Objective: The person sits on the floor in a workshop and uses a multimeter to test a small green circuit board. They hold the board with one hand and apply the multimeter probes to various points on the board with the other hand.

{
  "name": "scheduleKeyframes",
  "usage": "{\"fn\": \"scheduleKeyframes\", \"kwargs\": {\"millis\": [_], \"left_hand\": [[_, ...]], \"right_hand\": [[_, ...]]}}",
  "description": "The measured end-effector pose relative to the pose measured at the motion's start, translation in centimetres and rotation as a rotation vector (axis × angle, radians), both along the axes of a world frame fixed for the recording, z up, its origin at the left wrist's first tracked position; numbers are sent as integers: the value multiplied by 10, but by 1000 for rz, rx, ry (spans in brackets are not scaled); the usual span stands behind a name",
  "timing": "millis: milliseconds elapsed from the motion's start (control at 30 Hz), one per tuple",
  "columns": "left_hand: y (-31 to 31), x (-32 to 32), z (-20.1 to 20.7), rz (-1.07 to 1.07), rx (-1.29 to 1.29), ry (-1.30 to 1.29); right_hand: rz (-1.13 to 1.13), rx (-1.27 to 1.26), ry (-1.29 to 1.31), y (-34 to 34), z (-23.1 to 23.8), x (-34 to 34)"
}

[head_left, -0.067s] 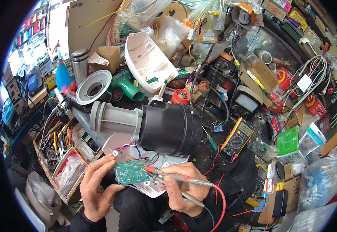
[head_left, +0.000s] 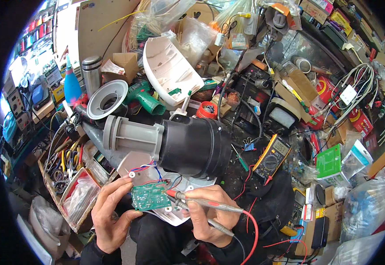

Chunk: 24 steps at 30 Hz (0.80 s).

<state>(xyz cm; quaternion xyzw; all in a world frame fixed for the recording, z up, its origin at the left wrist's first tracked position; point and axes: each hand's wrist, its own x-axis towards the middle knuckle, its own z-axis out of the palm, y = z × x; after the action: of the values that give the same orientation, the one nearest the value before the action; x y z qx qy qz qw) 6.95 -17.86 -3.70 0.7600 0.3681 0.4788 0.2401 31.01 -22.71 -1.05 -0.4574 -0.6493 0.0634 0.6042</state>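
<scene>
A green circuit board (head_left: 149, 197) is pinched at its left edge by my left hand (head_left: 113, 212), solder side up. Red and blue wires (head_left: 151, 168) run from its upper edge toward a white plastic housing (head_left: 179, 217) beneath. My right hand (head_left: 212, 212) holds two multimeter probes together, a red one (head_left: 210, 203) and a black one (head_left: 220, 227). Their tips meet the board's right part; exact contact is too small to tell. A black and grey cylindrical motor unit (head_left: 192, 145) lies on its side just beyond the board. The yellow multimeter (head_left: 272, 158), its display lit, rests to the right.
Left stands a cardboard box (head_left: 60, 194) of pliers and scissors. Behind the motor unit are a white shell (head_left: 168, 70), a green heat gun (head_left: 146, 98), a steel flask (head_left: 91, 75) and a grey ring (head_left: 107, 100). A green screwdriver (head_left: 241, 160) lies near the multimeter. Plastic bags and cartons crowd the right.
The digits on the multimeter's display differ slightly. Both hands, the board and the probes stay practically where they were.
</scene>
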Motion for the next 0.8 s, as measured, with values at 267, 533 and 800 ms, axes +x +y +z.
{"fn": "scheduleKeyframes", "kwargs": {"millis": [267,533,800], "left_hand": [[0,0,-1,5,-1,-5],[0,0,-1,11,-6,3],[0,0,-2,12,-6,-4]], "right_hand": [[24,15,12,1,-2,1],[20,4,0,0,-3,2],[20,31,-14,3,-4,3]]}}
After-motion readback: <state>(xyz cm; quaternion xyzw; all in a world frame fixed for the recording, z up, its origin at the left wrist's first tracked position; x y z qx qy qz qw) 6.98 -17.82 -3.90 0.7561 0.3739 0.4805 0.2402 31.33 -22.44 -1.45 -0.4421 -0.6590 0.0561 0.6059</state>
